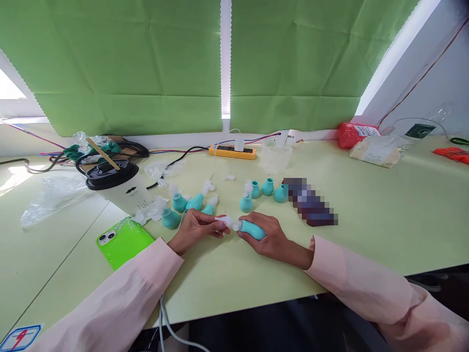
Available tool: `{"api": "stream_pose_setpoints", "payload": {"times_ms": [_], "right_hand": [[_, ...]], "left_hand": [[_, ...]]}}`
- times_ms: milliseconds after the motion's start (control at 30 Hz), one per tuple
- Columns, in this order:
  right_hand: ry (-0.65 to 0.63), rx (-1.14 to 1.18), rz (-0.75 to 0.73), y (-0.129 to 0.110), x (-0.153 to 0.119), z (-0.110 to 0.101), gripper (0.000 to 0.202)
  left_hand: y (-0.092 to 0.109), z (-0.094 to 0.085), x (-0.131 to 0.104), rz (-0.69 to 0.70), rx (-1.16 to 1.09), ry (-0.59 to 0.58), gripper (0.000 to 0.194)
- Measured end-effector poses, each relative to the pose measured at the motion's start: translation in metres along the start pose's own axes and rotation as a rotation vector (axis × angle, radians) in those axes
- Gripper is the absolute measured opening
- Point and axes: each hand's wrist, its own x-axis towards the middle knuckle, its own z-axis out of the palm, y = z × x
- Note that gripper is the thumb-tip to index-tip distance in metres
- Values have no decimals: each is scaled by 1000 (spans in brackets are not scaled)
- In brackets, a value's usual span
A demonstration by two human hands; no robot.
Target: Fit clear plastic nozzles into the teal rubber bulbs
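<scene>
My right hand [269,237] is closed around a teal squeeze bulb [253,230] lying on its side, its opening facing left. Between thumb and fingers of my left hand [200,227] is a translucent white plastic tip [224,220], held close to the bulb's mouth, where a small clear piece [236,225] shows. Whether tip and bulb touch, I cannot tell. Behind my left hand are several teal bulbs, one bare-mouthed bulb [170,218] and others with clear tips, such as a lying bulb [195,202]. Beyond my right hand stand a tipped bulb [246,202] and open-mouthed bulbs [267,187].
A bright green phone [124,243] lies left, near a lidded paper cup [126,193] and crumpled clear plastic [54,195]. At the back are a yellow power strip [232,152] and a translucent tub [275,159]. Right are a pixelated dark object [311,203] and a tissue pack [376,150].
</scene>
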Motion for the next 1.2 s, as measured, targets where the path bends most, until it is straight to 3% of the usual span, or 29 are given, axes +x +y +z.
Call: {"api": "stream_pose_setpoints", "payload": {"times_ms": [367,633,867,1000,1100,1200], "right_hand": [[-27,75,33,-1,1,1,20],[-27,108,114,-2,3,1,21],[-10,122,83,-1,9,-3,23],[80,66,101,4,13,-5,23],[119,42,108,6,15,-9,21],[163,32,92,8,19,-15,18]], "left_hand": [[1,-1,-1,5,20,-26,13],[-1,5,0,98,59,103,15],[4,5,1,178,123,160,25],[4,1,3,336,417,299,29],[-1,-3,5,512,906,422,26],[-7,-5,6,555,1403,439,25]]}}
